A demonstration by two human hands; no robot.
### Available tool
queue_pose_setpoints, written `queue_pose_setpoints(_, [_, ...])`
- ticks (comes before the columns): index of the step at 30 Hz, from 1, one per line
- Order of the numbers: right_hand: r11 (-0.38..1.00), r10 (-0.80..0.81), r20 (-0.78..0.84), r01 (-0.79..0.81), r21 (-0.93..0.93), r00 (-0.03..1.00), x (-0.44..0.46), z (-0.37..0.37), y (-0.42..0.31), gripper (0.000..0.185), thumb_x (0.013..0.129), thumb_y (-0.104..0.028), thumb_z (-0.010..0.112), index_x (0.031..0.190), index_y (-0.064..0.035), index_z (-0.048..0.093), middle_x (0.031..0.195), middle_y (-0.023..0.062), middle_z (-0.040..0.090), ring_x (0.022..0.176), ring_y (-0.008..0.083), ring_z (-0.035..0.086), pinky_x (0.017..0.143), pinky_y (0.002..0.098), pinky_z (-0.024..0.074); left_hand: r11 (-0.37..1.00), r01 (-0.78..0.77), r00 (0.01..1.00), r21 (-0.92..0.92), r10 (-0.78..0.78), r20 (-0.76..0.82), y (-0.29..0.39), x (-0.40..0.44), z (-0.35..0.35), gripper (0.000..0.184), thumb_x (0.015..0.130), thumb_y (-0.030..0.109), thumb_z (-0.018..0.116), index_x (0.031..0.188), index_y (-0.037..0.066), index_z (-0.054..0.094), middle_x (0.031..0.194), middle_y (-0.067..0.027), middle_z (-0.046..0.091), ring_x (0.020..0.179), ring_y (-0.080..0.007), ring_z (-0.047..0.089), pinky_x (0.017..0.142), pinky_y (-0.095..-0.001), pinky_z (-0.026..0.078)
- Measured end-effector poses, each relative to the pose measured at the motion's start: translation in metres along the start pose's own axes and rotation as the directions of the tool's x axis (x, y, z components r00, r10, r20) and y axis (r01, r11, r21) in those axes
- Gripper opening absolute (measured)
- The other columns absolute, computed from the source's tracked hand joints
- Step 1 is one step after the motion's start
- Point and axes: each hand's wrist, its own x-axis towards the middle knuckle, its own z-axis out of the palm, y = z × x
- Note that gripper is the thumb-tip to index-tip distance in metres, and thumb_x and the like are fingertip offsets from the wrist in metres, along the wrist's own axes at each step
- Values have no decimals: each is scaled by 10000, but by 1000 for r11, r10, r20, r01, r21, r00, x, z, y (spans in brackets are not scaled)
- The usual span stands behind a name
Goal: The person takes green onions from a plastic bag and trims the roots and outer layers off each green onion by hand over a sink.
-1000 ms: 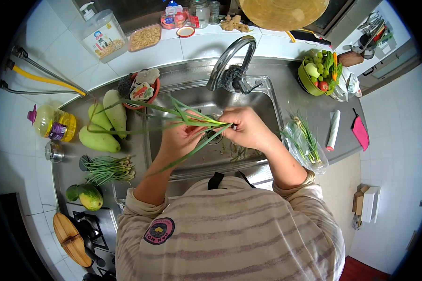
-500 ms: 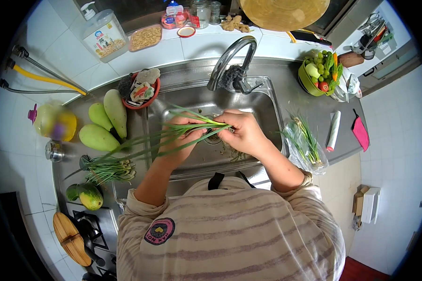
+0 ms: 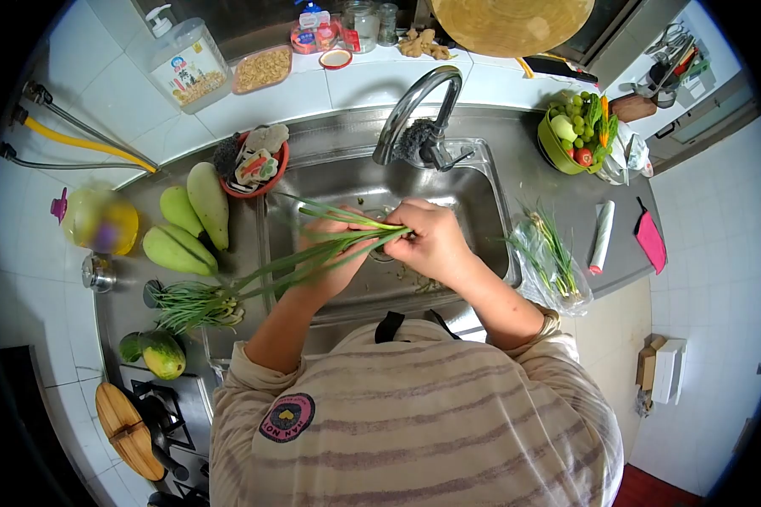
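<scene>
Over the sink (image 3: 313, 186), my right hand (image 3: 435, 242) is closed round the pale end of a few spring onions (image 3: 372, 234). My left hand (image 3: 334, 275) is closed on the same stalks a little further left, its fingers partly hidden behind the leaves. The long green leaves trail down left, their tips reaching a bundle of spring onions (image 3: 196, 306) on the counter. Bits of plant scrap lie in the sink basin. More spring onions (image 3: 550, 249) rest on a clear plastic bag (image 3: 573, 297) to the right.
Pale green gourds (image 3: 177, 248) and a red basin (image 3: 281, 165) stand left of the sink. The tap (image 3: 423, 84) arches over its back edge. A green fruit bowl (image 3: 558, 154), a white roll (image 3: 602, 237) and a pink cloth (image 3: 648, 241) are on the right.
The held spring onions have swung slightly, their leaf tips now lying nearer the bundle on the counter. My hands have shifted only a little and still hold the stalks.
</scene>
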Motion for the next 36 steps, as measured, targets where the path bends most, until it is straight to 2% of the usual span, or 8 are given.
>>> queue_pose_setpoints(2, [955,190,-14,-182,234,982,-1,2,7,97,660,-20,610,746,-10,568,662,69,526,559,173,519,502,270,410,967,255,967,-9,-254,28,16,4,-2,135,740,-97,605,854,-25,599,864,-134,617,775,-173,613,681,-281,504])
queue_pose_setpoints(5, [779,353,-3,-292,554,936,-5,10,15,48,698,-3,582,737,-2,553,656,18,506,596,83,463,517,219,371,896,240,957,-373,-282,-63,6,-3,7,137,751,-113,584,848,-17,568,890,-144,606,791,-172,613,712,-273,508])
queue_pose_setpoints(10, [580,449,48,-332,744,892,-8,0,18,85,864,-90,514,855,-13,548,701,-56,488,629,30,423,572,190,363,907,256,952,-334,-296,-73,7,-3,2,133,757,-119,571,834,-14,544,894,-140,597,802,-171,613,735,-268,508])
queue_pose_setpoints(17, [875,293,85,-303,379,952,-5,-13,6,138,826,-119,598,844,18,604,694,-2,547,587,46,456,509,212,377,951,269,959,-154,-279,-46,12,-1,-3,127,758,-86,590,861,-13,577,843,-112,611,755,-145,604,666,-241,483])
queue_pose_setpoints(22, [986,94,142,-112,120,985,-2,-15,-1,167,669,-58,636,834,-37,620,727,113,578,604,277,573,531,342,458,985,163,984,-57,-167,-64,8,1,1,117,738,-70,616,825,-2,576,807,-102,614,721,-162,602,618,-246,478])
queue_pose_setpoints(25, [997,44,129,-52,62,991,-2,-9,-1,142,665,-65,635,798,-32,598,710,109,571,616,273,579,536,350,458,983,181,982,-36,-183,-42,6,2,2,115,731,-56,622,823,0,583,796,-104,617,705,-172,603,606,-252,477])
queue_pose_setpoints(32, [979,118,36,-122,163,992,-8,6,12,95,692,-51,606,765,-17,556,669,99,540,565,212,537,512,296,427,956,264,963,-124,-269,-19,12,-1,2,93,735,-61,611,807,-17,572,812,-97,614,712,-145,607,608,-243,487])
queue_pose_setpoints(36, [807,347,-10,-294,512,938,-15,11,17,77,791,-70,559,767,-4,526,640,9,479,584,74,430,511,227,363,927,292,952,-234,-305,-17,8,-7,4,99,780,-86,574,855,-27,548,895,-112,591,768,-128,596,676,-228,503])
